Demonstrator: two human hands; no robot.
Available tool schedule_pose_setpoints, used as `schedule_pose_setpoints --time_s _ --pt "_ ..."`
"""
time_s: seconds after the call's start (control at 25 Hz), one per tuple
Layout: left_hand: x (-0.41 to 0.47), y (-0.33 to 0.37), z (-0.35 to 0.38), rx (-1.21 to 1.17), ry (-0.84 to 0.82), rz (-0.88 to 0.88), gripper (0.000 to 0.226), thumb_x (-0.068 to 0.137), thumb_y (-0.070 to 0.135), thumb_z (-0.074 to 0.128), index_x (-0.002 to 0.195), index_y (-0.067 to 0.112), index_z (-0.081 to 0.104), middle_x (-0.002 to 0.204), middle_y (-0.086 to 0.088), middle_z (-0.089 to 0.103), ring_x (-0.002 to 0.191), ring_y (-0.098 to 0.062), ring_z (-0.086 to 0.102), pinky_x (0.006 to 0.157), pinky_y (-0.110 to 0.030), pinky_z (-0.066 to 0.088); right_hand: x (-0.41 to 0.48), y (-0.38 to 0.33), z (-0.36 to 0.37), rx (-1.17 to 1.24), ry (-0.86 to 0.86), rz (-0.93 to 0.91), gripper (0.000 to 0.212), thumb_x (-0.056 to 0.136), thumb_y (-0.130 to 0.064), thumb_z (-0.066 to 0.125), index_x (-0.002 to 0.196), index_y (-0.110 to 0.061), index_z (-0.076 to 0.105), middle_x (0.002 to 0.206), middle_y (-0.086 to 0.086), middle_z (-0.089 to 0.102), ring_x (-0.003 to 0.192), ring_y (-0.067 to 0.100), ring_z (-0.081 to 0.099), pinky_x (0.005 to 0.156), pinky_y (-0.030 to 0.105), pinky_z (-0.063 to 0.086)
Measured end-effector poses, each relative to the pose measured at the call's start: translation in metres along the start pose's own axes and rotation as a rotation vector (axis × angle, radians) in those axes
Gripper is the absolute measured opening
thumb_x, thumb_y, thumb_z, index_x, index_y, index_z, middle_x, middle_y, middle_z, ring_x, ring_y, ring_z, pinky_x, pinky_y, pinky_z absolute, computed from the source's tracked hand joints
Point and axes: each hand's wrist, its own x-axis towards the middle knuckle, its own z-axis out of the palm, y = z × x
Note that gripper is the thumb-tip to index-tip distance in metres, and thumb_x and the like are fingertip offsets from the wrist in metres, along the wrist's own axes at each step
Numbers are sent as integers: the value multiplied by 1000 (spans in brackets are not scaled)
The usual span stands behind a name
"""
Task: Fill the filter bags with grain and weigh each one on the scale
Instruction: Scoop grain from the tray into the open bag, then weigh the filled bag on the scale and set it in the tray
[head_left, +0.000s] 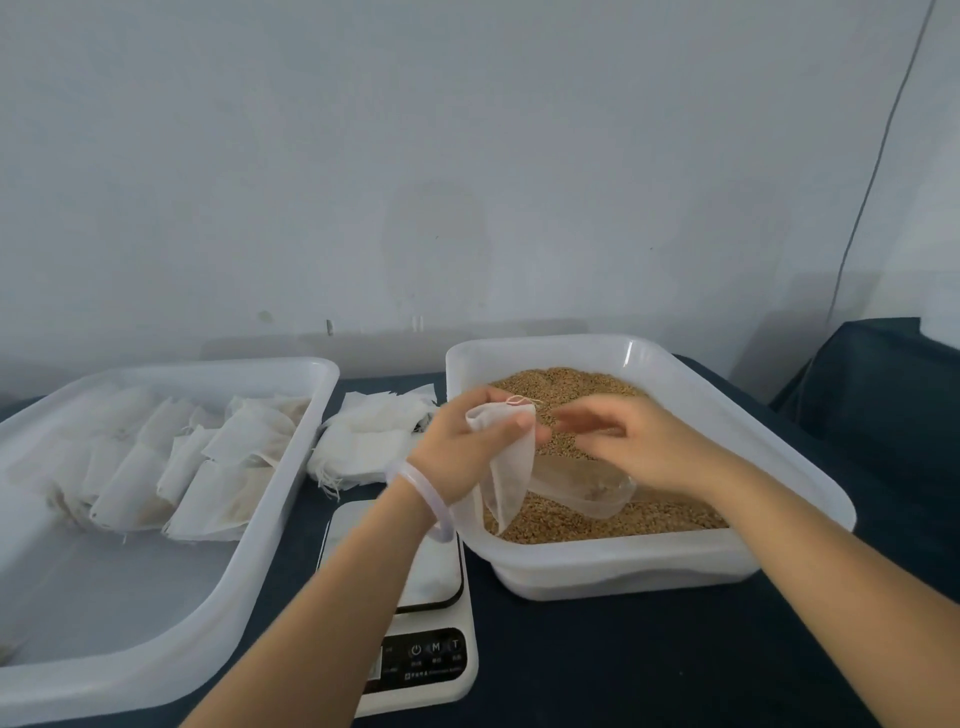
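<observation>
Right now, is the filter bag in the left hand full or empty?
Empty: the filter bag hangs limp and flat from the left hand, no grain bulge showing.

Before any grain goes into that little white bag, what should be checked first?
1. The filter bag sits in the left hand's grip: ok.
2. Its mouth is open: cannot tell; the right hand is blurred beside it.
3. It hangs above the grain tub: ok.
4. The scoop lies on the grain, within reach: ok.
5. The scale has a free pan: cannot tell; a forearm covers part.
</observation>
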Motion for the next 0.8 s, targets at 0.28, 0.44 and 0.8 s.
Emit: schedule_pose_setpoints --time_s 0.28,0.44,0.8 --pt "-1 43 -41 39 -193 104 13 83 27 64 87 22 75 117 4 68 115 -19 60 94 -39 50 22 -57 41 510 -245 -143 36 87 -14 64 107 -43 62 86 -7 68 76 10 62 69 26 49" --pt "-9 48 -73 305 -134 7 43 74 49 70 110 26 63 105 0 71 95 -13 68 84 -31 54 43 -73 64 526 -146 -115 10 85 -19 69 85 -9 69 58 0 57 49 11 49 46 17 39" --pt "-18 24 -133 686 6 -195 16 68 17 83 60 25 71 59 8 67 59 -9 64 65 -26 56 75 -82 93 285 -188 -140 26 68 -27 83 90 -28 70 80 -16 71 73 -5 64 62 7 44"
